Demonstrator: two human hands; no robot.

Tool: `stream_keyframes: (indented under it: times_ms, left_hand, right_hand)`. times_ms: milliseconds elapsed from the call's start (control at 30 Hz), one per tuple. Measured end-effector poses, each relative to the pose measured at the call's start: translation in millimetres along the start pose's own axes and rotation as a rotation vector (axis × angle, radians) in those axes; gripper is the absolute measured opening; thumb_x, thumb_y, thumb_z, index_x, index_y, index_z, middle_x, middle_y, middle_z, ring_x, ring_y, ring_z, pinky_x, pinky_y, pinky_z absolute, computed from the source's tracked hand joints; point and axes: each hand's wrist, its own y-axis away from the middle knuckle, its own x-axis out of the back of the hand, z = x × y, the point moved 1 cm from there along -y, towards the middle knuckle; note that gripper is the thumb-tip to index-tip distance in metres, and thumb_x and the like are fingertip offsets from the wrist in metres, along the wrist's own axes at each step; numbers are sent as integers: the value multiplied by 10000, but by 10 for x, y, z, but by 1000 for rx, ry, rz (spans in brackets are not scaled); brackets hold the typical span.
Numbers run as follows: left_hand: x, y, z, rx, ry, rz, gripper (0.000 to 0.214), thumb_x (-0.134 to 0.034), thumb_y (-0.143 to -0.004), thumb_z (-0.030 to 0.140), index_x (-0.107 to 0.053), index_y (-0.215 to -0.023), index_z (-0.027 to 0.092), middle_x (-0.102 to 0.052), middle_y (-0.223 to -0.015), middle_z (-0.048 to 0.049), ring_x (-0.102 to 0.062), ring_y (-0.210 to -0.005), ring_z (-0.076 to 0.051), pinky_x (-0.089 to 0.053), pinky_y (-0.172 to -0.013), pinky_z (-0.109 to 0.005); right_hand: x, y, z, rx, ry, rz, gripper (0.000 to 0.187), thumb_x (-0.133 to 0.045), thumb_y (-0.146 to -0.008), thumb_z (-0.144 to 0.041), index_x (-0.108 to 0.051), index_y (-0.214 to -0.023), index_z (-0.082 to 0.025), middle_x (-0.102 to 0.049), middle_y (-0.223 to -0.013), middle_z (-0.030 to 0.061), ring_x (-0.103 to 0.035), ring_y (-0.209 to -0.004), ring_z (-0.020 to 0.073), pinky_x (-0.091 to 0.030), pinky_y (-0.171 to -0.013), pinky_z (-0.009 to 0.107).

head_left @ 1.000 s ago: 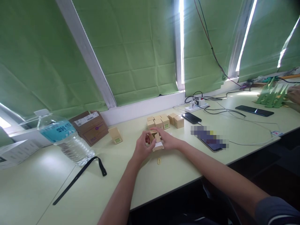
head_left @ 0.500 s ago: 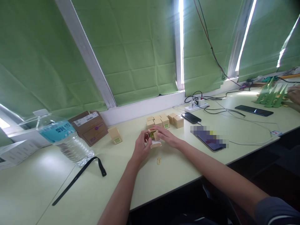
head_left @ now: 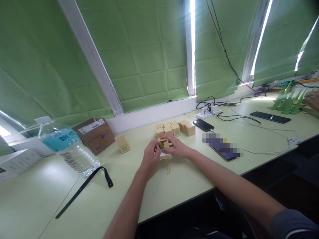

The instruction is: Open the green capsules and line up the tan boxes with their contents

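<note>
My left hand (head_left: 150, 157) and my right hand (head_left: 177, 148) both grip a small tan cardboard box (head_left: 164, 144) with a green inside, held just above the pale table (head_left: 189, 176). Fingers of both hands are closed round it, and a white flap (head_left: 165, 155) shows under it. Behind my hands stands a cluster of several like tan boxes (head_left: 174, 127). One more tan box (head_left: 122, 143) stands alone to the left. A small yellow rubber band (head_left: 169, 171) lies on the table just in front of my hands.
A water bottle (head_left: 67, 146) lies at the left beside a brown carton (head_left: 94, 134) and a black strap (head_left: 83, 189). Phones (head_left: 203, 124) (head_left: 270, 117), a blurred tablet (head_left: 223, 147), a power strip (head_left: 208, 113) with cables and green cones (head_left: 287, 100) sit at the right. Another person's hand (head_left: 312, 99) is at the far right.
Both hands lifted the small box slightly and turned it, so its green inside now faces me. Nothing else moved.
</note>
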Motion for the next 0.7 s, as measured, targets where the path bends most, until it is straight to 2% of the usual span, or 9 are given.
stream_keyframes:
  times_ms: [300,433,533,700]
  left_hand:
    - [-35,-12,19,-12,-43,-5,138,-439,-927,203,-563,-866,203,-616,-825,-20,-522,-669,-131,-435,-632,-258]
    - [-40,-17,7,-3,-68,6,135,-446,-930,210,-565,-866,204,-622,-819,-16,-522,-651,-128,-439,-625,-259]
    - [-40,-20,-9,17,-73,11,124,-455,-933,220,-562,-873,201,-617,-805,-9,-521,-635,-123,-434,-614,-257]
    - [-46,-21,-42,46,-94,2,73,-498,-916,217,-553,-871,201,-606,-790,5,-516,-624,-116,-432,-623,-260]
  right_hand:
    - [6,5,28,8,35,-35,517,-665,-834,-243,-541,-1332,-301,-432,-1477,102,-410,-1379,289,-539,-946,451]
    - [0,-2,58,14,39,-52,593,-667,-836,-257,-494,-1399,-326,-396,-1524,94,-332,-1440,295,-515,-988,470]
    - [0,-2,72,24,33,-63,624,-634,-858,-239,-444,-1443,-344,-368,-1549,80,-326,-1446,283,-513,-1000,458]
    - [20,4,82,51,27,-84,559,-593,-921,-302,-432,-1455,-342,-349,-1566,78,-312,-1455,286,-516,-998,452]
